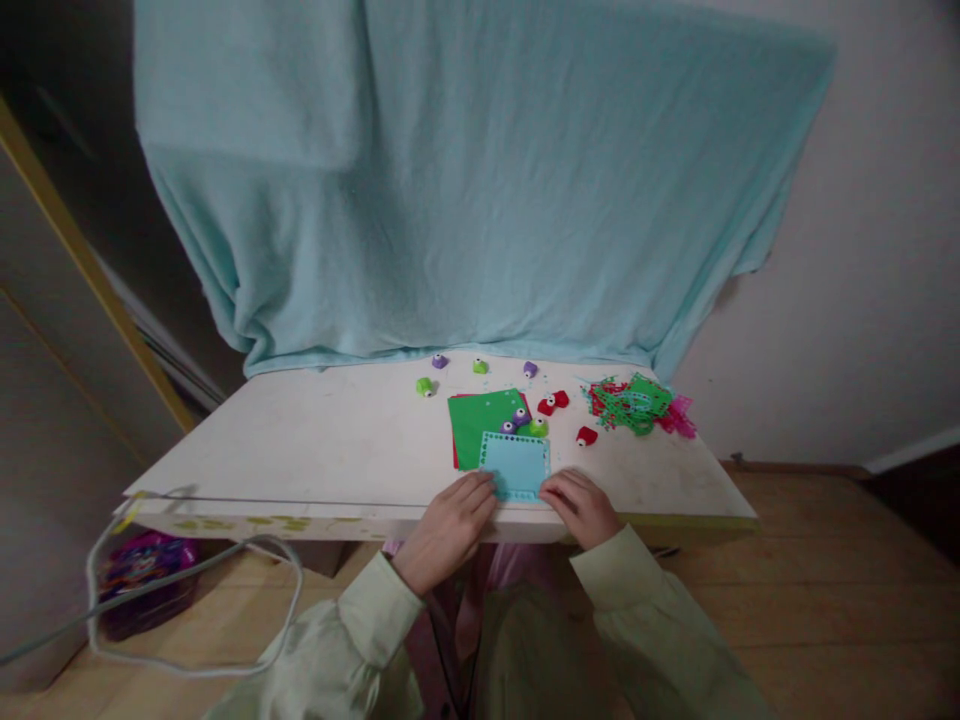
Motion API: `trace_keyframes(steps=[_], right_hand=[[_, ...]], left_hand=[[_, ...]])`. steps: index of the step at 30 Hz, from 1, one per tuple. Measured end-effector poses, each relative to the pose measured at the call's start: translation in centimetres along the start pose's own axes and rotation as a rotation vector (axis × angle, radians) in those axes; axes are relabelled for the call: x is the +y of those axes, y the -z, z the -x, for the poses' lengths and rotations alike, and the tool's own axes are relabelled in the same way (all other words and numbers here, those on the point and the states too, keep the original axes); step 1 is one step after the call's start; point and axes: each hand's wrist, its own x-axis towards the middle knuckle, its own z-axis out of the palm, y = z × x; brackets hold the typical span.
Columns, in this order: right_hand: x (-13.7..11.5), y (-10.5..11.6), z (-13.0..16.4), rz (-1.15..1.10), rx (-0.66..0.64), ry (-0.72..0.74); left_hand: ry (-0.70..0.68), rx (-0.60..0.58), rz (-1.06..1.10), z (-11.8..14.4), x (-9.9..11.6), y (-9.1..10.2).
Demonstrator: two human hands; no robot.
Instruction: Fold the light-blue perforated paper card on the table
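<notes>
Both grips, left hand point(448, 527) and right hand point(579, 505), pinch the blue sheet's point(516, 465) near corners between them

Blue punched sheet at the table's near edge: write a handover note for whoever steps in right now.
Left hand: fingers rest on the near left corner of the blue sheet; whether it grips cannot be told.
Right hand: fingers on the near right corner, the same.
The blue sheet lies flat at the near edge of the white table, overlapping the green sheet, which has a red sheet under it.
Done: a row of small holes runs round the blue sheet's border.
Small punches in purple, green and red lie behind the sheets; a heap of cut paper scraps lies to the right.
Left: the green sheet looks barely punched.
</notes>
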Motion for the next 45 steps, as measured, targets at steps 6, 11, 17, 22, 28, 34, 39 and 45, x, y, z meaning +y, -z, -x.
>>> trace_keyframes(steps=[6,11,17,22,28,34,39,45], right_hand=[[0.4,0.0,-0.8,0.007,-0.059,-0.021],[0.4,-0.1,-0.4,-0.048,-0.014,-0.052],[0.4,-0.5,0.3,-0.091,0.036,-0.085],[0.6,-0.7,0.4,-0.117,0.042,-0.094],[0.9,-0.7,0.2,-0.154,0.016,-0.075],[1.0,-0.7,0.3,-0.170,0.018,-0.067],[0.9,-0.6,0.2,-0.148,0.024,-0.060],[0.1,-0.5,0.2,-0.076,0.181,-0.015]], left_hand=[[0.068,-0.041,-0.047,-0.8,1.7,0.1],[0.074,-0.021,-0.053,-0.8,2.2,-0.3],[0.045,-0.069,0.014,-0.6,2.8,-0.9],[0.060,-0.110,0.009,-0.4,3.5,-0.9],[0.097,-0.140,-0.037,-0.8,3.8,-0.5],[0.106,-0.123,-0.027,-1.0,3.8,-0.4],[0.079,-0.097,0.020,-1.1,3.3,-0.6],[0.065,-0.097,0.041,-1.2,3.2,-0.5]])
